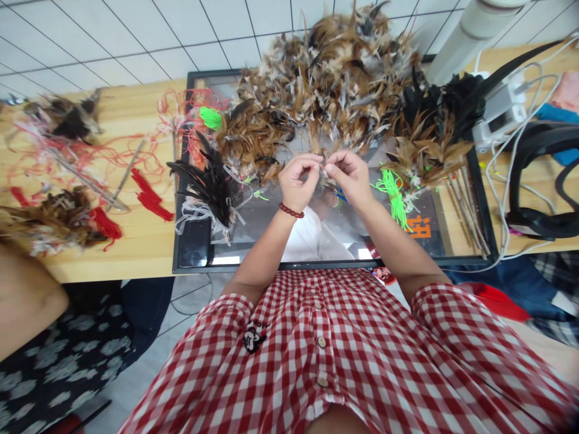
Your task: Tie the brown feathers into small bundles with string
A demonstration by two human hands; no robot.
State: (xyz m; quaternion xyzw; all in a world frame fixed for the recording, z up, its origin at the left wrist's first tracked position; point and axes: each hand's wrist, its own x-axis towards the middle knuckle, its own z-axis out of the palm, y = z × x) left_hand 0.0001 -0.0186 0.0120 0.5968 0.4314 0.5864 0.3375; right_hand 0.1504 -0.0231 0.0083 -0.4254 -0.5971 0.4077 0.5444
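My left hand (299,179), with a red bead bracelet (291,211) on its wrist, is closed in a pinch. My right hand (351,176) pinches close beside it, the fingertips of both nearly meeting. Between them is a small brownish feather tuft (324,176), partly hidden by the fingers. Just beyond the hands rises a large heap of brown and white feathers (335,72). A bundle of green cords (394,196) lies right of my right hand. Left of my left hand sit long black feathers (208,181) with pale ribbon strips (199,214).
A dark-framed glossy panel (253,241) lies on the wooden table (136,259). Thin sticks (468,205) rest at its right end, near a white power strip (502,111) and cables. Red strings (151,196) and feathers spread leftward. Another person's arm (27,301) is at the left.
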